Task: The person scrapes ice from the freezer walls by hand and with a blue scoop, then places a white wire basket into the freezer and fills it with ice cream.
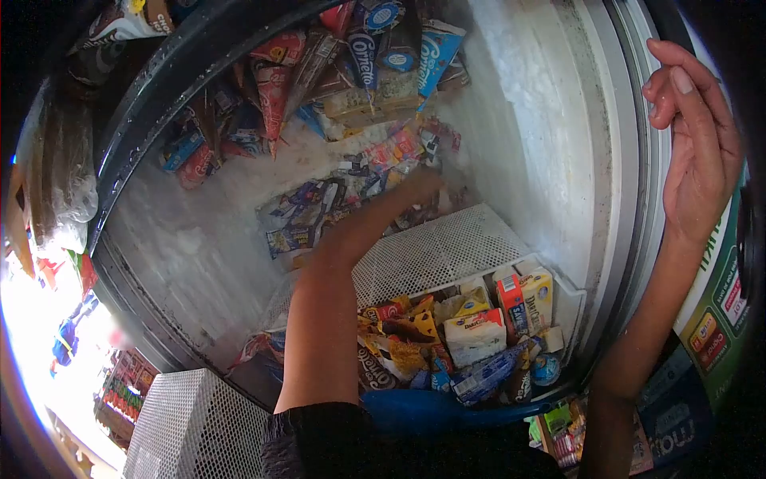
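Deep inside a frosty chest freezer (550, 120), my left hand (423, 185) reaches down among small wrapped ice creams (311, 207) on the freezer floor. Its fingers are blurred and partly lost among the wrappers, so their grip cannot be made out. My right hand (702, 152) is raised at the freezer's right rim, palm turned inward and fingers partly curled, with nothing visible in it. Cone ice creams (275, 96) in red, blue and brown wrappers lie beyond my left hand.
A white perforated basket (439, 247) holds boxed and wrapped ice creams (475, 335) nearest my body. Another white perforated basket (171, 423) stands outside at the lower left. Plastic-wrapped items (64, 176) are at the left beyond the dark freezer edge (152, 88).
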Demonstrator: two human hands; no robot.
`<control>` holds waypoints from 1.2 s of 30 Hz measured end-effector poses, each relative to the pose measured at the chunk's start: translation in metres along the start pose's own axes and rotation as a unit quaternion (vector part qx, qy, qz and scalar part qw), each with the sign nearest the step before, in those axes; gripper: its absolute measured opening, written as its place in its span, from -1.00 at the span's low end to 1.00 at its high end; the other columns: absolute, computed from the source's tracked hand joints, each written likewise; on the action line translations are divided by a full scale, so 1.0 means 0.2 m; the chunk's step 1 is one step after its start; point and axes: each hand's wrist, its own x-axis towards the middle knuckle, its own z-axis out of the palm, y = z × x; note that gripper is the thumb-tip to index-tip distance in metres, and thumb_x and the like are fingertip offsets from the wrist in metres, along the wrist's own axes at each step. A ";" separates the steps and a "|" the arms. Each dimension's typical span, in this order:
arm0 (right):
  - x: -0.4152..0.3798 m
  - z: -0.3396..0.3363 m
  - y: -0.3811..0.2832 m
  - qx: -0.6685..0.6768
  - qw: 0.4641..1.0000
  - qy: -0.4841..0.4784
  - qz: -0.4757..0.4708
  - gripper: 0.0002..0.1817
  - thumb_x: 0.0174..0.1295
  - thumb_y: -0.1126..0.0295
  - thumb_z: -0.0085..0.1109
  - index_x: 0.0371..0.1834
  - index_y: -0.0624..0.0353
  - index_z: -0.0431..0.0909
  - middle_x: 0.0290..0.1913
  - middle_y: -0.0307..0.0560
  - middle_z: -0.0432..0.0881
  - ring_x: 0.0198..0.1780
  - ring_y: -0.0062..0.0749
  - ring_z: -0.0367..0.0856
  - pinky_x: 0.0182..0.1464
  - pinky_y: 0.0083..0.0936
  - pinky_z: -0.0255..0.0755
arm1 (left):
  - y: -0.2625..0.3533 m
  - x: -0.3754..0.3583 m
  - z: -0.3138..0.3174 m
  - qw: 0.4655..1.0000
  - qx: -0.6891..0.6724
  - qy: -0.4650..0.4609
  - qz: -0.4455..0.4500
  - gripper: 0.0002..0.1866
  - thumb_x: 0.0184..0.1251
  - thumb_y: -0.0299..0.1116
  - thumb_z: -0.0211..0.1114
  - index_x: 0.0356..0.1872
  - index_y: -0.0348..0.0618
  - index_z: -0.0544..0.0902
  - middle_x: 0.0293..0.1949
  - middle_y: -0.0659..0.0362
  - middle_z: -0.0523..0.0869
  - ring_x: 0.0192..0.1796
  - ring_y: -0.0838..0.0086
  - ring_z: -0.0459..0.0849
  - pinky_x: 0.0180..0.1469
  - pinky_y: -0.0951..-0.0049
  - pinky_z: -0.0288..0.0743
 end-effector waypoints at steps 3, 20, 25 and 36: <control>0.00 0.00 -0.02 0.024 1.000 -0.010 0.017 -0.67 0.32 0.30 -0.12 0.01 0.20 0.52 -0.46 -0.27 0.43 -0.33 -0.67 0.39 -0.13 -0.68 0.26 | -0.10 -0.04 -0.05 0.985 0.141 0.090 -0.052 -0.61 -0.06 -0.39 0.26 -0.09 -0.15 0.56 -0.06 0.08 0.55 0.07 0.24 0.49 -0.07 0.26 0.45; 0.02 0.07 -0.12 0.113 0.993 0.021 -0.002 -0.70 0.30 0.38 -0.09 -0.03 0.29 0.52 -0.49 -0.24 0.43 -0.35 -0.63 0.38 -0.12 -0.66 0.28 | -0.11 -0.02 -0.08 0.983 0.040 0.130 -0.123 -0.52 -0.03 -0.41 0.24 0.04 -0.13 0.46 0.12 -0.03 0.38 0.20 0.13 0.35 0.07 0.03 0.36; 0.02 0.07 -0.12 0.155 0.987 0.036 -0.005 -0.73 0.28 0.39 -0.06 -0.08 0.27 0.55 -0.54 -0.27 0.43 -0.40 -0.66 0.40 -0.12 -0.65 0.33 | -0.15 -0.07 -0.19 0.973 -0.023 0.199 -0.116 -0.67 -0.06 -0.50 0.18 -0.15 -0.15 0.57 -0.14 -0.08 0.56 -0.05 0.11 0.56 -0.07 0.16 0.46; 0.02 0.08 -0.13 0.327 0.944 0.045 0.013 -0.80 0.22 0.45 0.01 -0.19 0.28 0.58 -0.56 -0.26 0.48 -0.46 -0.67 0.43 -0.28 -0.71 0.34 | 0.13 -0.43 -0.46 0.966 -0.129 0.200 -0.105 -0.83 0.01 -0.49 0.15 -0.34 -0.23 0.62 -0.29 -0.11 0.61 -0.17 0.07 0.60 -0.07 0.17 0.44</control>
